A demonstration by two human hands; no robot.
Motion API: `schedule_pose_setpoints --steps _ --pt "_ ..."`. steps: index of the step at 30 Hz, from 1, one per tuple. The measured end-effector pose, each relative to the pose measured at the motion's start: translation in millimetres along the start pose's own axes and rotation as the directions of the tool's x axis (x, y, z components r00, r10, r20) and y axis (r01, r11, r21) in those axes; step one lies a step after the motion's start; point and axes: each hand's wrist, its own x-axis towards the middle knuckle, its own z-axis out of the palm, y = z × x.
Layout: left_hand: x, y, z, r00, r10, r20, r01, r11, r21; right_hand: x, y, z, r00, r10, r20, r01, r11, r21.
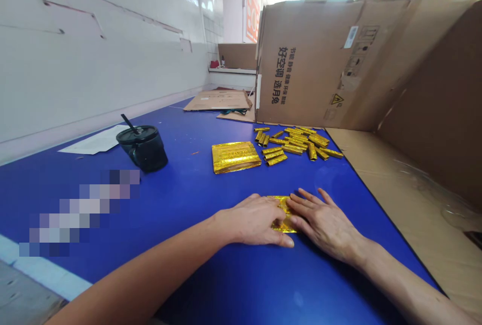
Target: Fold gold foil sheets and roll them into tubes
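Observation:
A small gold foil sheet (286,220) lies flat on the blue table between my two hands, partly hidden under them. My left hand (254,220) presses on its left side with bent fingers, the thumb reaching along its near edge. Resting on the right part of the foil is my right hand (326,224), palm down, its fingers stretched out and spread. Beyond the hands sits a stack of flat gold foil pouches (236,156). Several narrow folded gold foil strips (295,148) lie in a loose pile to its right, some side by side.
A dark lidded cup (145,149) with a straw stands on the blue table (188,189) at left, near a white paper (94,139). A large cardboard box (309,64) rises at the back right, and flat cardboard (218,100) lies at the far end. Pixelation covers something at left.

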Motion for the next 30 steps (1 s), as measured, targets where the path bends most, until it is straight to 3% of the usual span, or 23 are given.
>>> schedule_pose_setpoints --steps 4,8,11,19,25,30 --pt "1.2 0.0 5.0 0.999 0.035 -0.035 -0.032 0.997 0.076 -11.5 -4.2 4.7 0.999 -0.033 -0.027 0.032 0.998 -0.051" --pt "6.2 1.2 19.1 0.989 -0.084 -0.120 0.102 0.982 0.160 -17.2 -8.4 12.2 0.998 -0.001 -0.064 -0.005 0.995 -0.100" --pt "7.5 0.3 28.9 0.985 -0.098 -0.142 0.126 0.971 0.203 -16.7 -9.1 13.4 0.998 0.010 -0.060 -0.016 0.995 -0.101" --pt "3.8 -10.2 37.9 0.998 -0.068 -0.009 0.068 0.978 0.197 -15.5 -4.3 13.7 1.000 0.022 -0.020 -0.024 0.996 -0.086" --pt "5.9 -8.3 38.9 0.996 -0.092 -0.002 0.090 0.977 0.195 -17.0 -1.9 15.8 0.999 0.049 -0.014 -0.049 0.999 -0.024" --pt "6.0 -8.0 41.0 0.995 -0.096 -0.009 0.095 0.975 0.202 -9.2 -2.4 8.4 0.980 0.199 0.007 -0.199 0.979 0.039"
